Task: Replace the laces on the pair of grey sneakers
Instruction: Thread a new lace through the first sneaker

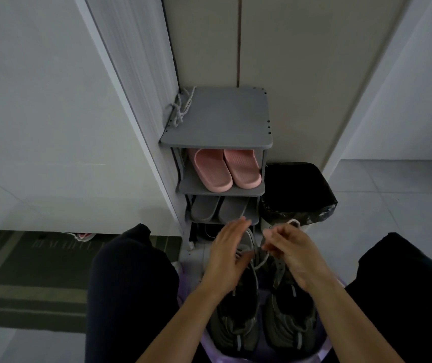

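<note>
Pinching a pale grey woven lace (262, 262) between thumb and fingertips, the right hand (296, 255) is forming the working grip, with a loop of lace standing just above it. The left hand (229, 250) is hovering spread and flat just left of that grip, apparently holding nothing. From the grip the lace is trailing down and leftward toward the left dark grey mesh sneaker (235, 323); the right dark grey mesh sneaker (290, 326) is lying directly below the grip. Both are lying side by side, long axes pointing away from the person, so the left hand seems nearer the next eyelet.
</note>
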Motion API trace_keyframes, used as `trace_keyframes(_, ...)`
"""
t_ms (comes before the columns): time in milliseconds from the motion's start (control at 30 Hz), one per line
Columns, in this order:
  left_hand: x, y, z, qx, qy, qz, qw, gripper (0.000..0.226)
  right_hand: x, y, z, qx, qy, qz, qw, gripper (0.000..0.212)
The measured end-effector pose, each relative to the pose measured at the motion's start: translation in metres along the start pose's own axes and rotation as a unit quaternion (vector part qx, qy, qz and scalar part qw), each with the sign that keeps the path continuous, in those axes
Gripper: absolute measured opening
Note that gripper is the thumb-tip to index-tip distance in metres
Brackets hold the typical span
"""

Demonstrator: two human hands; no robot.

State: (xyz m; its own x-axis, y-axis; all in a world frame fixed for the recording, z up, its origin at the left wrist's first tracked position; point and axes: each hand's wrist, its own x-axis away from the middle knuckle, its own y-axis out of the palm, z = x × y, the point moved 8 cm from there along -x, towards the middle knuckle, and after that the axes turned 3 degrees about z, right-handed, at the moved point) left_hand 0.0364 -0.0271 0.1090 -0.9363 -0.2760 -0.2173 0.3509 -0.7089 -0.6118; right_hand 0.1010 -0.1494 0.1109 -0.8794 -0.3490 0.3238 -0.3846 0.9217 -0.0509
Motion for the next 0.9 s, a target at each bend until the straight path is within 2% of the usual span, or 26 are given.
trace_keyframes(33, -0.003, 0.003, -0.001, -0.005, -0.017, -0.016, 1.000, 0.050, -0.003, -0.003, 0.000, 0.077, -0.008, 0.022, 0.997, 0.016)
trace_keyframes(100, -0.007, 0.003, -0.017, -0.006, -0.094, -0.018, 0.995, 0.033, -0.010, -0.015, 0.004, 0.243, -0.010, 0.057, 0.968, 0.021)
trace_keyframes(167, -0.002, 0.002, -0.038, -0.027, -0.157, -0.010, 0.987, 0.020, -0.012, -0.020, 0.010, 0.378, 0.005, 0.035, 0.925, 0.027)
trace_keyframes(234, 0.008, 0.000, -0.055, -0.007, -0.204, 0.009, 0.979, 0.013, -0.011, -0.012, 0.017, 0.426, 0.018, -0.014, 0.905, 0.034)
trace_keyframes(300, 0.020, -0.008, -0.064, 0.035, -0.240, 0.062, 0.968, 0.009, -0.005, 0.003, 0.023, 0.442, 0.042, -0.068, 0.893, 0.035)
trace_keyframes(400, 0.035, -0.016, -0.067, 0.093, -0.278, 0.102, 0.951, 0.025, -0.003, 0.022, 0.024, 0.481, 0.036, -0.111, 0.869, 0.025)
trace_keyframes(434, 0.038, -0.015, -0.067, 0.109, -0.286, 0.095, 0.947, 0.027, -0.004, 0.025, 0.022, 0.456, 0.029, -0.106, 0.883, 0.024)
trace_keyframes(467, 0.040, -0.013, -0.065, 0.120, -0.291, 0.086, 0.945, 0.026, -0.006, 0.025, 0.022, 0.396, 0.037, -0.097, 0.912, 0.020)
trace_keyframes(534, 0.042, -0.008, -0.063, 0.139, -0.290, 0.075, 0.944, 0.020, -0.008, 0.026, 0.019, 0.231, 0.061, -0.069, 0.969, 0.008)
trace_keyframes(567, 0.043, -0.006, -0.062, 0.143, -0.287, 0.075, 0.944, 0.016, -0.011, 0.023, 0.017, 0.167, 0.058, -0.042, 0.983, 0.004)
trace_keyframes(634, 0.044, -0.003, -0.063, 0.139, -0.285, 0.076, 0.945, 0.015, -0.014, 0.012, 0.012, 0.088, 0.042, 0.021, 0.995, 0.010)
trace_keyframes(701, 0.041, -0.009, -0.064, 0.119, -0.266, 0.098, 0.951, 0.019, -0.013, 0.007, 0.004, 0.020, 0.034, 0.042, 0.998, 0.015)
trace_keyframes(768, 0.032, -0.017, -0.056, 0.099, -0.224, 0.113, 0.963, 0.018, -0.012, 0.011, -0.007, -0.017, 0.017, 0.016, 1.000, 0.018)
trace_keyframes(801, 0.025, -0.020, -0.046, 0.084, -0.185, 0.107, 0.973, 0.026, -0.009, 0.015, -0.017, 0.012, -0.004, -0.014, 1.000, 0.016)
trace_keyframes(901, 0.001, -0.017, -0.008, 0.040, -0.030, 0.036, 0.998, 0.056, 0.009, 0.044, -0.045, 0.074, -0.063, -0.162, 0.982, 0.012)
